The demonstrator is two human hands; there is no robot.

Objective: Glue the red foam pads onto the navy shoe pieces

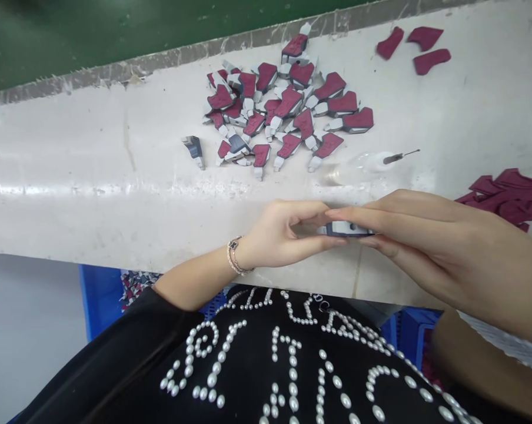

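In front of my chest, a small white and dark-blue plastic part (346, 229) is pinched from both sides. My left hand (283, 232), with a beaded bracelet on the wrist, grips its left end between thumb and fingers. The fingers and thumb of my right hand (442, 241) close on its right end, covering much of it. Just beyond lies a clear bottle (358, 165) with a thin needle tip. Further back is a heap of similar parts with maroon faces (288, 103). One part without a maroon face (194, 151) lies left of the heap.
Loose flat maroon pieces (508, 194) are piled at the right, beyond my right hand. A few more maroon pieces (426, 38) lie at the back right of the white table (72, 165). Below its front edge stands a blue crate (99, 294) with many small parts.
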